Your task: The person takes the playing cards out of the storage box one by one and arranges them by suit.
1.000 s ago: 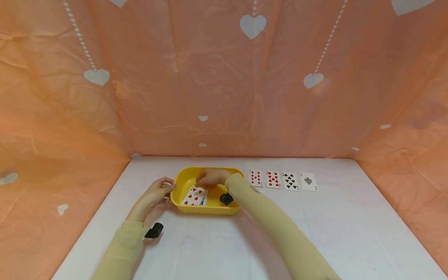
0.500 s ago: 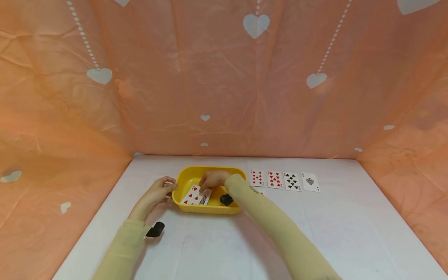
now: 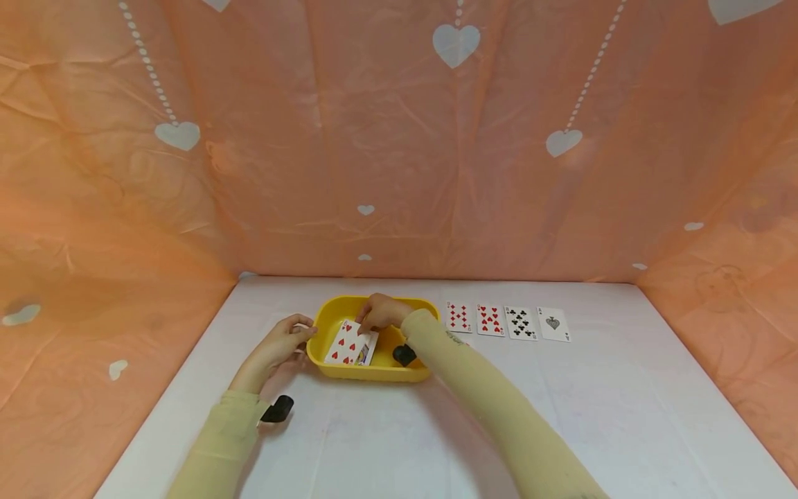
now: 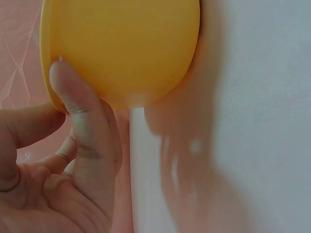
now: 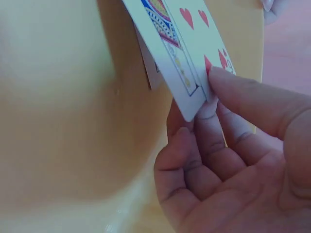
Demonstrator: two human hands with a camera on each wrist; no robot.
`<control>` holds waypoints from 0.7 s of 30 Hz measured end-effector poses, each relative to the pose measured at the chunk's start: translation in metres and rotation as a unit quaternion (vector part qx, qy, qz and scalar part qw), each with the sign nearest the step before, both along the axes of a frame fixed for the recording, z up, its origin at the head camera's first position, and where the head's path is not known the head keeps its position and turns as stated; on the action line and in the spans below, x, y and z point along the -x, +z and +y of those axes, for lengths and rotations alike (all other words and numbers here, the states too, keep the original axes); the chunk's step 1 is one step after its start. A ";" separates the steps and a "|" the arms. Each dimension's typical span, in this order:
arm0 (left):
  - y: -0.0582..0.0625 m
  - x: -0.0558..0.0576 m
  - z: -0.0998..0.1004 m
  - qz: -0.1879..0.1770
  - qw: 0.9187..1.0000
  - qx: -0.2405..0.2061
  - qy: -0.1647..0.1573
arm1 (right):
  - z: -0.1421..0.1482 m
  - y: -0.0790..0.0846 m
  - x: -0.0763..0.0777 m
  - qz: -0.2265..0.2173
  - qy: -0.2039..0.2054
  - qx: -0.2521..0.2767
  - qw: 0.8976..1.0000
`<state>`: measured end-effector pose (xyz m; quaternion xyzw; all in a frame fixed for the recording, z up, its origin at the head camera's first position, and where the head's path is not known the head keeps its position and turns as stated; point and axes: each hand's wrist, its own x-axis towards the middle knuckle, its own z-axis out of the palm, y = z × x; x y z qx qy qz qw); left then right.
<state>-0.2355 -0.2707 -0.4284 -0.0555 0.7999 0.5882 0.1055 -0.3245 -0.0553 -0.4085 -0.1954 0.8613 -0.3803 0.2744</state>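
A yellow plastic basin stands on the white table. My left hand pinches its left rim between thumb and finger, seen close in the left wrist view. Over the basin, my right hand pinches a hearts playing card by its upper corner. The thumb lies on its face and the other fingers are behind. From under it sticks out a picture card, raised and tilted along with it. Another card's edge shows behind in the right wrist view; what it is stays hidden.
Right of the basin lies a face-up row: a diamonds card, a hearts card, a clubs card and an ace of spades. A bit of another card shows beside the right sleeve. Orange heart-patterned cloth encloses the table.
The right hand has shifted slightly right and up, lifting the hearts card's corner and showing more of the picture card. The left hand stays on the rim.
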 end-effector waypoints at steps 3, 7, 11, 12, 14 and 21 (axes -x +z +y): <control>0.000 0.000 0.000 0.001 1.000 0.001 0.001 | 0.002 0.002 0.000 -0.003 -0.021 -0.002 1.000; 0.000 0.000 0.000 0.001 1.000 -0.003 0.001 | 0.006 0.003 0.003 0.003 -0.019 -0.007 1.000; 0.000 0.000 -0.001 0.001 1.000 -0.009 -0.002 | 0.013 0.004 0.007 0.014 0.006 -0.003 1.000; -0.001 0.000 -0.001 0.000 1.000 -0.010 -0.002 | 0.015 0.005 0.008 0.011 0.007 0.003 1.000; -0.001 0.000 -0.001 0.001 1.000 -0.008 -0.001 | 0.019 0.006 0.011 0.006 0.008 0.015 1.000; -0.003 0.003 -0.001 0.006 1.000 -0.002 -0.001 | 0.042 0.014 0.015 -0.057 -0.019 0.084 0.995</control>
